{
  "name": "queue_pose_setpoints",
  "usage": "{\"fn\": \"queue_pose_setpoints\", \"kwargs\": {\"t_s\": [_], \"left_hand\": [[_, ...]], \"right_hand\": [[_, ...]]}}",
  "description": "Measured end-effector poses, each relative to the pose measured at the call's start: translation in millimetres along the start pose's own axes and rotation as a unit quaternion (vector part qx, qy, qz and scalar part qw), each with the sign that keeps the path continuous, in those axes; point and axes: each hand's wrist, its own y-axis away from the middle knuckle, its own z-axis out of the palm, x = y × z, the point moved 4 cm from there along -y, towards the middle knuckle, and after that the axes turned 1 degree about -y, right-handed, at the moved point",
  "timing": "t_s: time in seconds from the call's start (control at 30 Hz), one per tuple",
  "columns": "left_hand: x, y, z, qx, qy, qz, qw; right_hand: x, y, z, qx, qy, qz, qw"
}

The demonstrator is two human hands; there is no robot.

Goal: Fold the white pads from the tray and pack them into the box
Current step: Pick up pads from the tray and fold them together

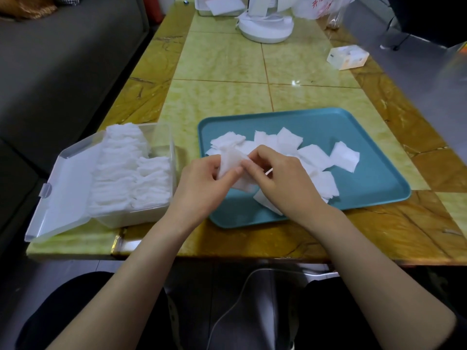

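One pad is pinched between left hand and right hand over the tray; judged light and limp, best held at its edges

Right hand covers the middle of the loose pads on the tray, so no count. Its fingers and the left hand hide most of the held pad; fold state unreadable. Top edge cuts off the white base, printed bag and a container; carton label too blurred.
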Motion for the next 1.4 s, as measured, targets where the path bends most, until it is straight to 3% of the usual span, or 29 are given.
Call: {"fn": "queue_pose_setpoints", "kwargs": {"t_s": [0.13, 0.27, 0.37, 0.6, 0.7, 0.8, 0.93, 1.13, 1.4], "left_hand": [[1.9, -2.1, -6.9, 0.047, -0.002, 0.005, 0.999], [-1.0, -4.0, -8.9, 0.068, -0.035, 0.013, 0.997], [-3.3, -4.5, -5.3, 0.059, -0.044, 0.016, 0.997], [-6.4, -7.0, -2.1, 0.049, -0.070, 0.018, 0.996], [-7.1, -7.9, -2.9, 0.055, -0.073, 0.023, 0.996], [-7.2, -7.9, -4.1, 0.071, -0.088, 0.029, 0.993], [-5.5, -5.2, -2.2, 0.061, -0.123, 0.050, 0.989], [-0.1, 1.0, 17.6, -0.047, -0.093, 0.042, 0.994], [-4.6, -2.0, 19.9, -0.042, 0.016, 0.009, 0.999]], "right_hand": [[10.7, -3.3, -8.1, -0.029, 0.029, 0.022, 0.999], [30.6, 4.0, -6.4, -0.176, 0.216, 0.059, 0.959], [33.8, 8.7, -2.9, -0.224, 0.244, 0.065, 0.941], [28.0, 3.0, -6.2, -0.174, 0.198, 0.057, 0.963], [26.7, -1.0, -9.9, -0.104, 0.051, 0.075, 0.990], [19.2, -3.8, -17.2, -0.049, -0.094, 0.072, 0.992], [3.6, -1.1, -17.1, -0.110, -0.228, 0.060, 0.965], [7.0, -2.2, -8.1, -0.096, -0.174, 0.049, 0.979], [15.5, -1.5, -8.6, -0.038, -0.168, 0.104, 0.980]]}}
